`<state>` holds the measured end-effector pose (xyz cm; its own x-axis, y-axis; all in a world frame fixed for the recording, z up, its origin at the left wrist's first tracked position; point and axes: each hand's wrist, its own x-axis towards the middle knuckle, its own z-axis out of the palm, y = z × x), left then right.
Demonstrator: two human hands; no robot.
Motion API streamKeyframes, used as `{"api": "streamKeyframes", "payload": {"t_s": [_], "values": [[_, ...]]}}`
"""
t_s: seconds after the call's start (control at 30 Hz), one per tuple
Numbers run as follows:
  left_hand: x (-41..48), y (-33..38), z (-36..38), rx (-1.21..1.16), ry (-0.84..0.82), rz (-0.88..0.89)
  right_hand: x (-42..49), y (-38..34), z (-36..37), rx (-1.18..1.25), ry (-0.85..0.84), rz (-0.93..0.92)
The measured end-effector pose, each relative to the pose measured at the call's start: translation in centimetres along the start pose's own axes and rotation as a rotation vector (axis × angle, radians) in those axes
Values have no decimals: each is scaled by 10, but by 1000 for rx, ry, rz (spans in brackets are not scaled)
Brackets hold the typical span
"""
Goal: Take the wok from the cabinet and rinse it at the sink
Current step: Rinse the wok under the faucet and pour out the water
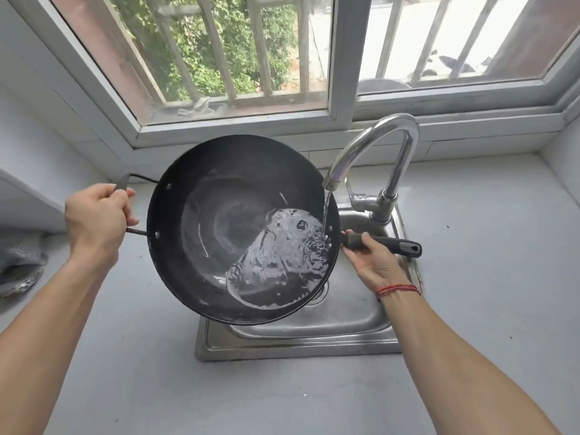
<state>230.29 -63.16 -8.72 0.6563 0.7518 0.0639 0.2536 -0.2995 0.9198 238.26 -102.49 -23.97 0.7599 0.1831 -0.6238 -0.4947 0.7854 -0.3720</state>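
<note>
A large black wok (219, 196) hangs over the steel sink (298, 343), tilted down toward its right and near side. Water runs from the chrome tap (373, 149) onto the wok's right inner wall and pools in its lower right part. My left hand (97, 221) grips the wire loop handle on the wok's left. My right hand (373, 255) grips the long black handle (405, 246) on its right, just beside the rim. A red string circles my right wrist.
A pale grey counter (486, 293) surrounds the sink on all sides. A crumpled grey cloth (18, 262) lies at the left edge. Behind the tap runs a white window frame (342, 73) with bars outside. The sink drain (320, 293) shows just under the wok's rim.
</note>
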Motion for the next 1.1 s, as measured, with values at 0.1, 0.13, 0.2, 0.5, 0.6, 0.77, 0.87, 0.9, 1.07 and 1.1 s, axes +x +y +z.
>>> {"api": "streamKeyframes", "payload": {"t_s": [0.1, 0.13, 0.2, 0.5, 0.6, 0.77, 0.87, 0.9, 1.07, 1.1], "values": [[-1, 1, -3, -9, -4, -21, 1, 4, -5, -22, 17, 26], [-2, 1, -3, -13, -7, -29, 1, 5, -6, -33, 22, 28], [-4, 1, -4, -31, -4, -29, 1, 5, -8, -63, 33, 32], [-11, -3, -6, -61, 1, -30, -6, 4, -12, -153, 70, 64], [-12, -2, -6, -65, 2, -36, -15, 1, -9, -173, 109, 63], [-16, -2, -7, -80, 0, -65, -21, 1, -13, -245, 137, 81], [-18, -5, -6, -85, 9, -94, -26, 1, -16, -283, 166, 85], [-18, -7, -6, -86, 8, -106, -28, 0, -17, -296, 178, 84], [-22, -22, -1, -68, -29, -178, -41, -9, -20, -372, 227, 51], [-23, -25, 1, -60, -39, -193, -43, -11, -21, -392, 238, 45]]}}
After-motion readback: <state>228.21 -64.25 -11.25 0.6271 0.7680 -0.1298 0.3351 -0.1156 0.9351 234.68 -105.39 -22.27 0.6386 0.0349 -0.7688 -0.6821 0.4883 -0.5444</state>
